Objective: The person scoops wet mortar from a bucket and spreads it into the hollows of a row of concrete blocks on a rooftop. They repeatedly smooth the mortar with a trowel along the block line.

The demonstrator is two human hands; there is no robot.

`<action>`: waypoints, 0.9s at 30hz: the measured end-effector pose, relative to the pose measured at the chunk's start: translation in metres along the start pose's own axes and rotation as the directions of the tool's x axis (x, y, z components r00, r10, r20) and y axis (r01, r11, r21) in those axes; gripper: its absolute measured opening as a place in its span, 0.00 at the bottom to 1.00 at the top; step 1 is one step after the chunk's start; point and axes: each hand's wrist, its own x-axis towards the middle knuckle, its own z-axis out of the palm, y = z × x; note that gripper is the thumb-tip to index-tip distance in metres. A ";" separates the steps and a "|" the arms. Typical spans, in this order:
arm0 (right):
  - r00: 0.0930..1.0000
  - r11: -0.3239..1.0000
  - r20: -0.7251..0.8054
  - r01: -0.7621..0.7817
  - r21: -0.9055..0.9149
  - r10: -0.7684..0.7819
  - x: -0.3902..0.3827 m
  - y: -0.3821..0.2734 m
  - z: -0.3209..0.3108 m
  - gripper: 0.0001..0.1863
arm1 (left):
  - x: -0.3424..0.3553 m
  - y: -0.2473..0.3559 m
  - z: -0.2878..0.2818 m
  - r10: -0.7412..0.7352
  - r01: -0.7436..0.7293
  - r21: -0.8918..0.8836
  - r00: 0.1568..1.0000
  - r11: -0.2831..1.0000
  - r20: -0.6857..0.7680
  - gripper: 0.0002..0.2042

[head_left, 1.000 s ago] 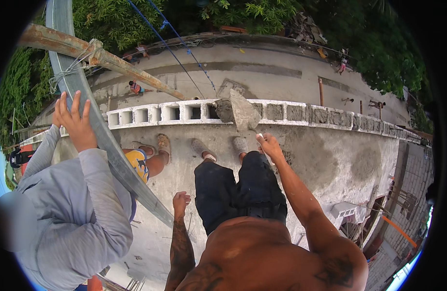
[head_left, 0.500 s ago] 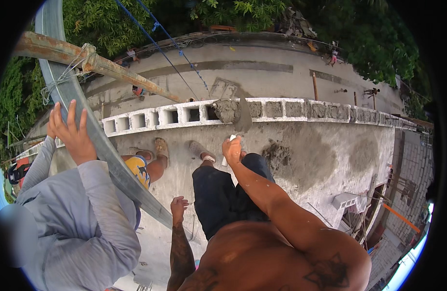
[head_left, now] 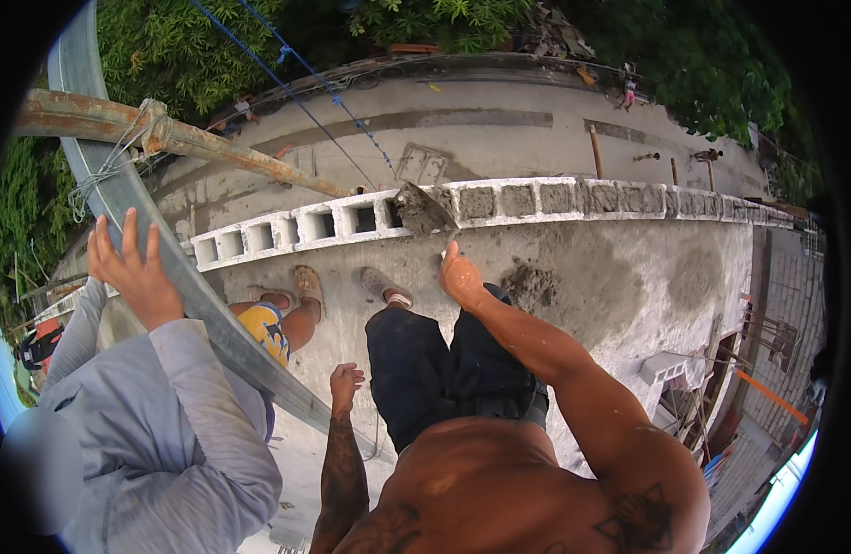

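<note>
My right hand is closed round the handle of a trowel, most of which my fingers hide. The trowel's blade lies tilted against wet mortar over a hollow of the concrete block wall. Left of the blade, several block hollows are unfilled; to the right they are packed with grey mortar. My left hand hangs by my left thigh with its fingers loosely bent and apart, holding nothing.
At left, a co-worker in grey rests hands on a curved metal channel, wired to a rusty pipe. Another person's legs stand beside mine. A mortar heap lies right of my feet. Blue ropes hang beyond the wall, above a street below.
My right hand has turned and shifted slightly right. The trowel blade has swung from nearly upright to a slant, its tip moving left onto the mortar. My left hand stays low.
</note>
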 end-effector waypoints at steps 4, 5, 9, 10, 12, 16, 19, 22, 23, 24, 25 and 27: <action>0.991 0.989 0.078 0.118 -0.089 -0.112 -0.007 -0.005 -0.021 0.24 | 0.001 0.015 0.006 0.053 -0.052 0.015 0.998 0.999 -0.022 0.12; 0.986 0.984 0.104 0.143 -0.110 -0.132 -0.008 -0.002 -0.031 0.24 | 0.000 0.017 0.006 0.065 -0.065 0.008 0.998 0.998 -0.027 0.12; 0.972 0.970 0.100 0.222 -0.098 -0.212 -0.004 0.025 -0.072 0.24 | 0.002 0.024 0.007 0.090 -0.091 -0.021 0.996 0.996 -0.026 0.12; 0.969 0.965 0.011 0.245 -0.088 -0.245 -0.002 0.031 -0.077 0.24 | 0.002 0.023 0.007 0.081 -0.081 -0.025 0.997 0.996 -0.015 0.12; 0.958 0.958 -0.115 0.275 0.083 -0.265 0.000 0.040 -0.073 0.21 | 0.002 0.019 0.008 0.077 -0.079 -0.043 0.996 0.996 -0.033 0.13; 0.987 0.797 -0.138 0.016 0.604 0.084 -0.004 0.021 -0.020 0.16 | -0.002 -0.001 0.013 0.000 -0.002 -0.056 0.999 0.998 -0.043 0.13; 0.962 0.337 0.048 -0.140 0.931 0.268 -0.003 -0.033 0.036 0.14 | -0.006 -0.017 0.021 -0.036 0.032 -0.097 0.999 0.995 -0.041 0.13; 0.893 0.064 0.178 -0.223 0.973 0.413 0.008 -0.102 0.080 0.15 | -0.016 -0.032 0.026 -0.048 0.043 -0.118 0.998 0.992 -0.044 0.13; 0.887 0.043 0.104 -0.137 0.990 0.449 0.013 -0.121 0.089 0.16 | -0.020 -0.036 0.027 -0.054 0.048 -0.114 0.997 0.992 -0.049 0.13; 0.887 -0.007 0.133 -0.145 0.989 0.443 0.016 -0.137 0.095 0.17 | -0.024 -0.040 0.027 -0.047 0.042 -0.113 0.998 0.993 -0.047 0.13; 0.871 0.148 0.052 -0.142 0.979 0.489 0.017 -0.148 0.097 0.19 | -0.028 -0.045 0.025 -0.042 0.035 -0.110 0.998 0.993 -0.055 0.13; 0.869 0.382 -0.060 -0.154 0.911 0.492 0.014 -0.155 0.090 0.22 | -0.033 -0.052 0.022 -0.028 0.020 -0.129 0.998 0.992 -0.063 0.14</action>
